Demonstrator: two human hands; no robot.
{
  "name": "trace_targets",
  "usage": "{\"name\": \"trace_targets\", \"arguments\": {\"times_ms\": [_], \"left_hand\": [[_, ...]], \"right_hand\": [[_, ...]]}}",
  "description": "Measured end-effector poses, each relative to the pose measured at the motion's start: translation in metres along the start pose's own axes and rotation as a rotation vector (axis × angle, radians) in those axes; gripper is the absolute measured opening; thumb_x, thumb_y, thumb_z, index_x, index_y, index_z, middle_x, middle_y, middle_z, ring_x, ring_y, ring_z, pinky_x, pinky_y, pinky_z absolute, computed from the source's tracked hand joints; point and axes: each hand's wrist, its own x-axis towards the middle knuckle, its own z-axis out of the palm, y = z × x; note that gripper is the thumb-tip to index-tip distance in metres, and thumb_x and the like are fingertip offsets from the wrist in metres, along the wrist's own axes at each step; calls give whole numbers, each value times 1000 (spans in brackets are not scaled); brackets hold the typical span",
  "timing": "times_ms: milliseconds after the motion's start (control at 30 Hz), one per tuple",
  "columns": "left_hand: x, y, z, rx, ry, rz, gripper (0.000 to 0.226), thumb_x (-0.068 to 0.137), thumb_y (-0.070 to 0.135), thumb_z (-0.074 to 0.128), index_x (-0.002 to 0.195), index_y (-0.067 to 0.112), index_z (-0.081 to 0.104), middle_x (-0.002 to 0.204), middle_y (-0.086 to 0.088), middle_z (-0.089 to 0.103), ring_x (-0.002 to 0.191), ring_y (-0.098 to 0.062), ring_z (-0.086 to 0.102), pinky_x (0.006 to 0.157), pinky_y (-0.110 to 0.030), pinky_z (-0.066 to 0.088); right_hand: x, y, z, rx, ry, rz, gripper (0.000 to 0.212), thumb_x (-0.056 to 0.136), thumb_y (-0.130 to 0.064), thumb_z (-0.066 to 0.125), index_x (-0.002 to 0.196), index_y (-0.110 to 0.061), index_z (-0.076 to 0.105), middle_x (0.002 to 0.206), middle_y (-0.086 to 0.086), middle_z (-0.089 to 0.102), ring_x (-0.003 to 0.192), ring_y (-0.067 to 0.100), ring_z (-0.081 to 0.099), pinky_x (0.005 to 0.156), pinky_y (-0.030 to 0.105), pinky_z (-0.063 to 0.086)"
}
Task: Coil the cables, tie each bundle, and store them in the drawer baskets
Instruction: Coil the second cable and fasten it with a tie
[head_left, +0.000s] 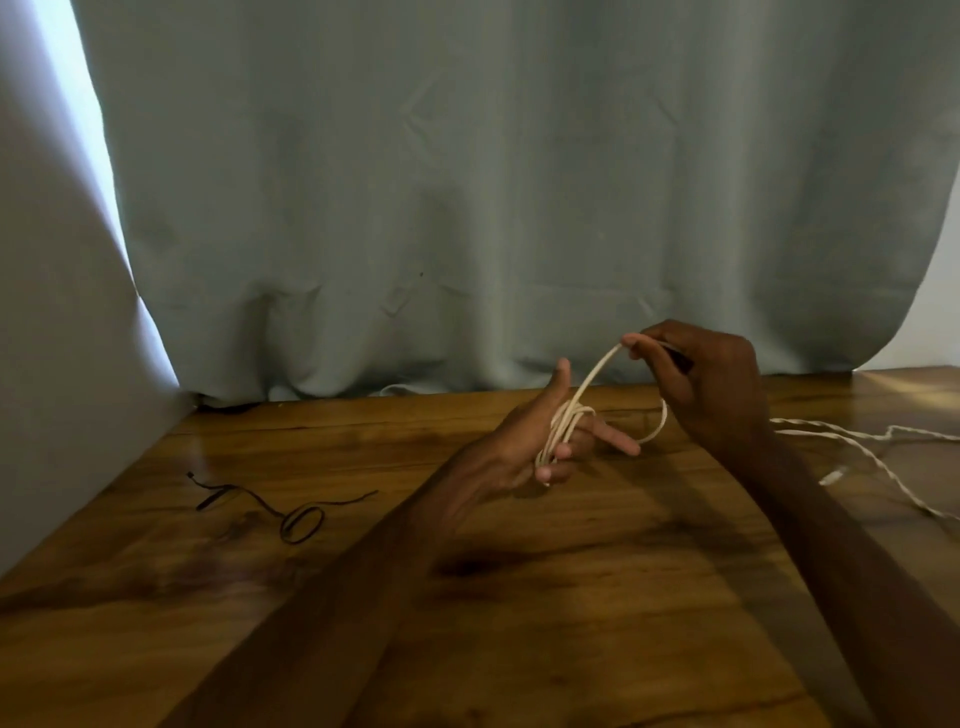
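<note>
Wooden table (519, 649) underlies both hands: the left hand (535, 441) curls its lower fingers around white cable (597, 371) coils; the right hand (717, 384) pinches the strand.

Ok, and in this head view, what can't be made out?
Head view: the white cable runs off the right edge, so its far end is cut off.
Head view: its turns on the left hand overlap and curled fingers cover some; count unreadable.
Head view: the dark strip on the table is small and dim; tie or cable, unclear.
No drawer or basket is in frame.
</note>
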Motion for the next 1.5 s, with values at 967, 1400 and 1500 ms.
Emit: {"name": "trace_targets", "arguments": {"times_ms": [967, 1400, 1500], "left_hand": [[-11, 13, -25, -587, 228, 246, 58, 104, 52, 36, 53, 25, 39, 36, 10, 28, 23, -6, 23, 31, -17, 12], [-3, 15, -28, -320, 728, 214, 50, 106, 38, 45, 59, 21, 42, 43, 6, 37, 33, -13, 40, 38, -17, 26], [-3, 19, -28, -319, 738, 223, 46, 106, 31, 43, 62, 18, 40, 48, 2, 47, 39, -17, 50, 36, -18, 32]], "right_hand": [[-42, -69, 84, 979, -371, 943, 55, 111, -44, 29, 93, -9, 68, 67, 4, 61, 48, 7, 38, 41, 18, 26], [-51, -68, 78, 11, -574, 124, 24, 99, -16, 54, 76, -17, 61, 73, -1, 60, 63, 15, 54, 58, 34, 42], [-39, -58, 71, -42, -563, 31, 29, 99, -17, 60, 72, -28, 53, 73, -2, 57, 64, 15, 52, 59, 33, 40]]}}
